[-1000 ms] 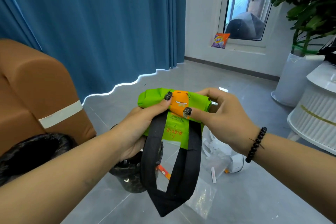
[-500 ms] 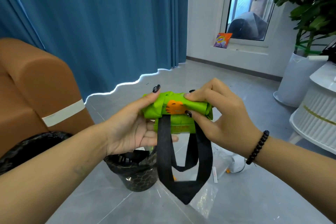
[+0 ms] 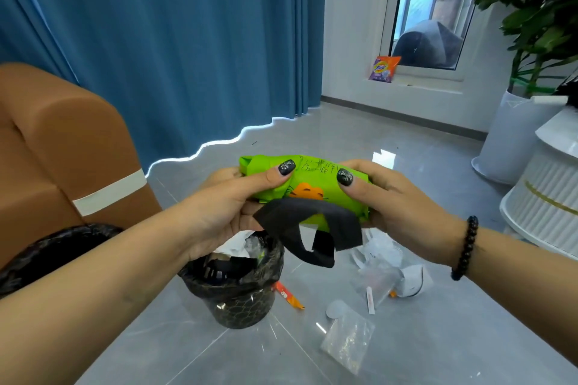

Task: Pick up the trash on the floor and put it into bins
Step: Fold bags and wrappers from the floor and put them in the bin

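Note:
A green cloth bag [image 3: 316, 180] with an orange print and black straps [image 3: 308, 225] is rolled into a bundle at chest height. My left hand [image 3: 230, 209] grips its left end, thumb on top. Its right end is gripped by my right hand [image 3: 397, 206], which wears a black bead bracelet. The straps are bunched under the roll. Directly below stands a small black-lined bin [image 3: 234, 284] with trash inside. Loose trash lies on the floor to its right: an orange wrapper [image 3: 289, 295], clear plastic bags [image 3: 347, 342], white scraps [image 3: 413, 280].
A second black-lined bin [image 3: 53, 247] sits at the left edge beside a brown sofa [image 3: 62, 147]. Blue curtains hang behind. On the right stand a white ribbed unit [image 3: 544, 200] and a white plant pot [image 3: 506, 137]. A detergent packet [image 3: 383, 69] leans on the window sill.
The bag has been rolled further, so its handwriting faces up. The hanging straps have been gathered up under the roll. Both hands now grip the ends.

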### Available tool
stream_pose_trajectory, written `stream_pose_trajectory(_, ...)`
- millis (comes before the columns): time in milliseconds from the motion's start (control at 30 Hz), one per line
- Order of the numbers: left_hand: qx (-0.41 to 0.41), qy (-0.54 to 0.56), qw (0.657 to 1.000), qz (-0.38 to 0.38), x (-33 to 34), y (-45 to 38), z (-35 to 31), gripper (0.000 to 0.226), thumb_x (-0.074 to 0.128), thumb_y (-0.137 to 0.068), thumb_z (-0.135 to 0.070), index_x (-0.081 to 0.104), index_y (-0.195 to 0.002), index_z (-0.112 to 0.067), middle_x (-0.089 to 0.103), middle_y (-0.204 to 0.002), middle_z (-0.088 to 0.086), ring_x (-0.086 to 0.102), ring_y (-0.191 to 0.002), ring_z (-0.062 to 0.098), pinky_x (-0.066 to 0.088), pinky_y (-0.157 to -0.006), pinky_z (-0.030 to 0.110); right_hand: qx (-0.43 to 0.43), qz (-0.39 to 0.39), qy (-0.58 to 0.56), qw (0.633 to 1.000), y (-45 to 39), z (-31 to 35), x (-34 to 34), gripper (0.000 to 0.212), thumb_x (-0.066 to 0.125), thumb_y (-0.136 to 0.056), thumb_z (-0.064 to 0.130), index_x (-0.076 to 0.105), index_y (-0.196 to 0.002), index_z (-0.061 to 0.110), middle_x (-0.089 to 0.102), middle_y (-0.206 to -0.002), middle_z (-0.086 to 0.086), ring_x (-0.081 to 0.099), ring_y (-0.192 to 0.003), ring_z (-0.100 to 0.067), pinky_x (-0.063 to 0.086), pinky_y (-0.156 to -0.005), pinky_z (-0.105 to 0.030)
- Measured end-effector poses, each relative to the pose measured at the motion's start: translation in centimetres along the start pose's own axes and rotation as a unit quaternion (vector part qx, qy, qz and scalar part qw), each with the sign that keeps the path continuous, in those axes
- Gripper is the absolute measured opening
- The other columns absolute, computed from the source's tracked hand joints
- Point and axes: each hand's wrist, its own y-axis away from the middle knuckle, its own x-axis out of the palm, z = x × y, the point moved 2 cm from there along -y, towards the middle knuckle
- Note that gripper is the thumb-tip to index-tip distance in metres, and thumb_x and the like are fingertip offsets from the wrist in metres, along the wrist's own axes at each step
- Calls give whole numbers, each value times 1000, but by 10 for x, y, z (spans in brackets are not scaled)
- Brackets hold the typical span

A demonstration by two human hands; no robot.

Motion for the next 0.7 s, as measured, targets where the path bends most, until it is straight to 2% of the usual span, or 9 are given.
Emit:
stream_pose_trajectory(67, 12, -14, 1000, -12, 1, 1, 0, 78, 83, -58, -47, 64, -116, 2, 64, -115, 31, 50, -115, 59, 30, -106, 68, 19, 4, -12, 1000, -1, 1, 0, 35, 67, -74, 29, 61, -103, 11, 68, -87, -3, 67, -74, -12, 54, -60, -24)
stream_pose_trajectory(167, 11, -56, 998, -12, 2, 2, 1, 95, 84, -50, -61, 60, -118, 0, 58, -120, 36, 44, -114, 66, 28, -102, 73, -26, -39, 46, 998, -1, 4, 1, 41, 69, -64, 28, 62, -99, 7, 69, -86, -13, 67, -71, -19, 58, -60, -31)
stream_pose_trajectory(233, -3, -79, 997, -8, -1, 2, 3, 85, 78, -56, -63, 63, -117, -7, 63, -117, 30, 55, -108, 57, 46, -94, 62, -66, -62, 77, 993, 0, 5, 2, 44, 72, -61, 30, 63, -97, 7, 70, -91, -19, 68, -77, -30, 59, -68, -40)
stream_pose_trajectory(300, -26, -103, 994, 20, -1, 1, 6, 72, 67, -62, -65, 67, -111, -12, 70, -107, 22, 66, -92, 40, 55, -78, 42, -100, -79, 91, 988, 1, 3, 2, 44, 73, -60, 32, 63, -95, 8, 70, -91, -18, 68, -83, -34, 58, -73, -45)
stream_pose_trajectory(433, -49, -70, 996, 31, 2, -1, 12, 66, 53, -75, -61, 65, -110, -6, 69, -87, 18, 69, -80, 28, 54, -76, 42, -152, -109, 126, 974, -2, 2, 2, 34, 80, -67, 33, 61, -92, 19, 70, -88, -7, 68, -81, -27, 58, -72, -44)
stream_pose_trajectory(500, -40, -41, 998, 26, 4, -1, 11, 65, 53, -76, -56, 64, -113, -4, 68, -87, 18, 69, -81, 26, 55, -69, 36, -194, -136, 214, 948, -2, 3, 1, 30, 78, -71, 31, 59, -93, 24, 67, -87, 4, 65, -79, -15, 56, -70, -32)
stream_pose_trajectory(567, -28, -12, 999, 20, 8, 1, 7, 59, 57, -76, -52, 66, -110, -5, 68, -85, 18, 71, -78, 27, 58, -65, 33, -263, -137, 303, 906, 0, 6, 2, 27, 73, -74, 27, 57, -96, 24, 64, -88, 7, 60, -78, -9, 50, -67, -22)
stream_pose_trajectory(633, -9, 12, 1000, 17, 12, 3, 4, 52, 64, -81, -47, 67, -109, -4, 68, -83, 18, 70, -71, 27, 59, -64, 32, -340, -122, 383, 850, 2, 7, 5, 27, 70, -79, 22, 52, -99, 22, 63, -92, 0, 59, -80, -13, 49, -69, -23)
stream_pose_trajectory(700, 11, 17, 1000, 21, 13, 4, 0, 44, 67, -81, -39, 69, -108, -4, 71, -87, 18, 70, -71, 27, 60, -68, 33, -377, -116, 429, 813, 3, 5, 6, 23, 64, -83, 22, 48, -100, 20, 60, -93, -5, 60, -79, -24, 51, -66, -33)
